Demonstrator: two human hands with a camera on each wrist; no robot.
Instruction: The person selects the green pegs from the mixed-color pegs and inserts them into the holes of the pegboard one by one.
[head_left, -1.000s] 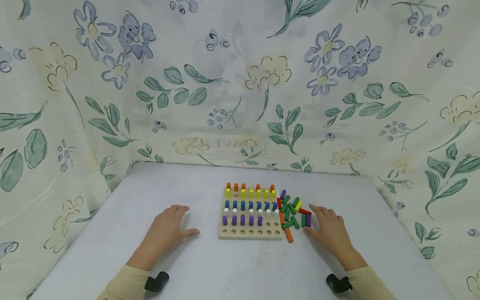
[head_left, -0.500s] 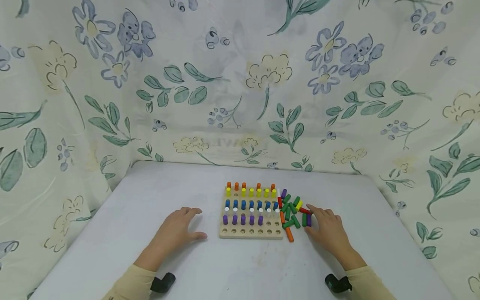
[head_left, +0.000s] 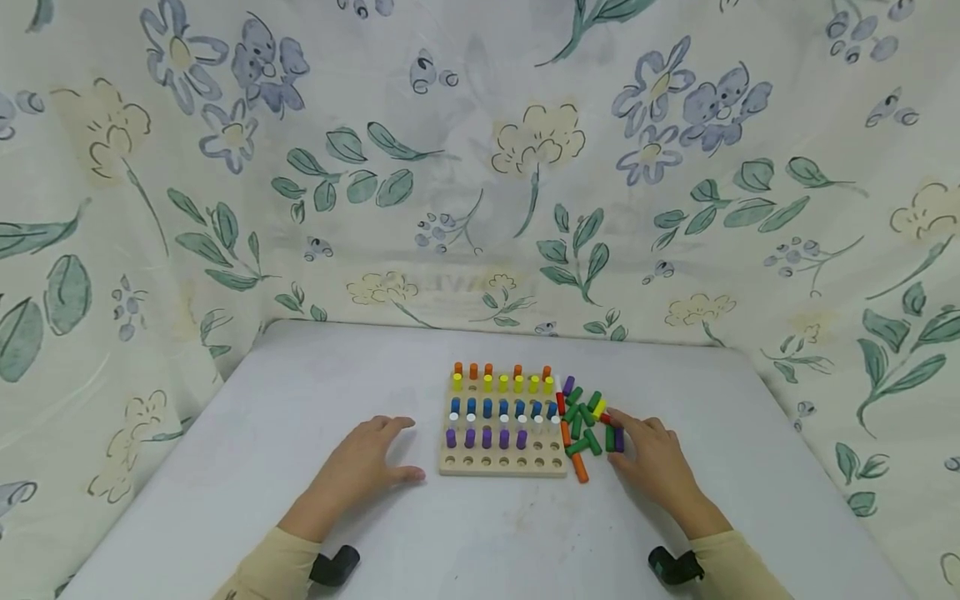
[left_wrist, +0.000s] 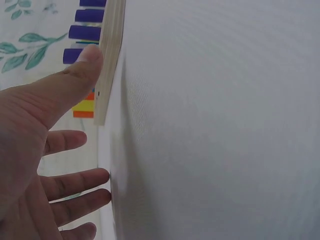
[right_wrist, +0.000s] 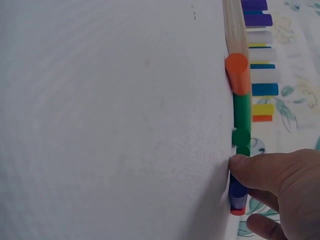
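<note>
A wooden pegboard [head_left: 504, 472] bears rows of orange, yellow, blue, white and purple pegs, and its front row of holes is bare. To its left my left hand [head_left: 363, 467] hovers with thumb and fingers spread, holding nothing; the left wrist view shows its thumb overlapping the board's edge [left_wrist: 111, 65]. My right hand [head_left: 651, 454] is at the right end of the loose pegs. Its index fingertip covers part of a red peg [head_left: 605, 419], while its thumb lies by a purple peg [head_left: 618, 440]. In the right wrist view the thumb overlaps that purple peg [right_wrist: 238, 195].
Loose green pegs [head_left: 577, 446] lie jumbled against the board's right side, with a yellow peg [head_left: 599, 408] and orange pegs [head_left: 581, 468] among them. A white table [head_left: 480, 542] carries everything, backed by a flowered cloth [head_left: 480, 208].
My left hand has moved right, closer to the board. My right hand has shifted slightly left, and its index finger now hides more of the red peg.
</note>
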